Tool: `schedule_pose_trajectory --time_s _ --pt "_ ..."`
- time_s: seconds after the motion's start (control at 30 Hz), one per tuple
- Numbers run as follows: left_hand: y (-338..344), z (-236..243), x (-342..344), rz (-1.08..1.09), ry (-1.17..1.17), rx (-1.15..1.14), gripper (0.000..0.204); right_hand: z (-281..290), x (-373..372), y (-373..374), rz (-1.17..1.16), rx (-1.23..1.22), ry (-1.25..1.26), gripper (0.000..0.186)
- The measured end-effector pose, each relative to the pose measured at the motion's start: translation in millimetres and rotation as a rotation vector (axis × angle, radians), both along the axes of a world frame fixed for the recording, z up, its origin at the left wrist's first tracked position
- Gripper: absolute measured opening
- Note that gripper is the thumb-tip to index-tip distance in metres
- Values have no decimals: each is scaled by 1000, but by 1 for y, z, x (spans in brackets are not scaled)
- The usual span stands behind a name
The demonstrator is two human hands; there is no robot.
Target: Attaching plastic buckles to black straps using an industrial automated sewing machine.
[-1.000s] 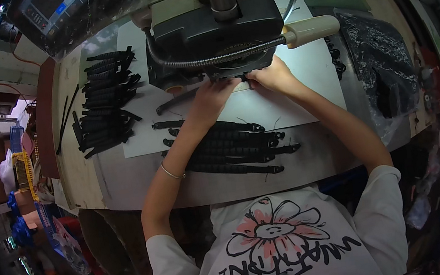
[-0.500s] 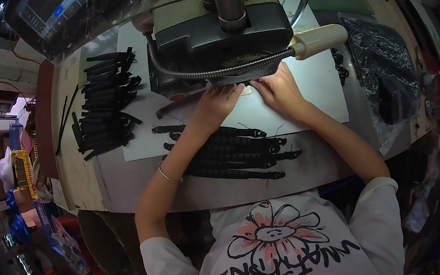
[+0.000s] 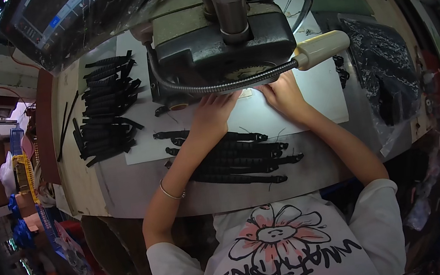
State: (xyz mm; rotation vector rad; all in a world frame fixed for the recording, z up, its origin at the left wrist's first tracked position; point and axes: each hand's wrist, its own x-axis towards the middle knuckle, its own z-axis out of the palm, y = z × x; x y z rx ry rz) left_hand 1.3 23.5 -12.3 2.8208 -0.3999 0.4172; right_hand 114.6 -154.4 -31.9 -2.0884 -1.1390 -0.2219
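Note:
Both my hands reach under the black head of a sewing machine [image 3: 224,44], above a white plate [image 3: 305,103]. My left hand [image 3: 215,113], with a bangle on its wrist, has its fingers bent and close together; the tips go out of sight below the machine head. My right hand [image 3: 283,95] is at the other side of the lit spot, its fingers closed and their ends hidden too. What they hold cannot be made out. A black strap end [image 3: 161,111] shows left of my left hand. Several black padded straps [image 3: 234,158] lie below my hands, partly under my left forearm.
A pile of black straps [image 3: 108,102] lies at the left, with two thin black strips [image 3: 68,128] beside it. A lamp with a cream handle [image 3: 323,50] crosses the machine front. A clear plastic bag with black contents [image 3: 382,69] lies right. A screen [image 3: 63,21] stands at upper left.
The black strap that reached out left of my left hand is now mostly out of sight. Both hands have shifted slightly down, and the whole view has tilted a little.

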Motion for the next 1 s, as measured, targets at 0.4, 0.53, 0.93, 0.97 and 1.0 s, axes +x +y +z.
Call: schedule_pose_trajectory --time_s 0.4,0.53,0.93,0.97,1.0 --pt "-7 0 -5 -14 -53 -9 45 -1 -6 -1 -17 26 87 20" --pt "-4 0 0 46 99 -31 49 -3 1 -1 -15 9 65 23" --pt "-5 1 -7 64 96 -151 53 19 -5 -4 22 33 89 17" --pt "-6 -1 -7 85 122 -233 49 24 -2 -8 92 22 124 17" --pt "-6 -2 -6 84 122 -229 49 27 0 -10 161 11 160 17"
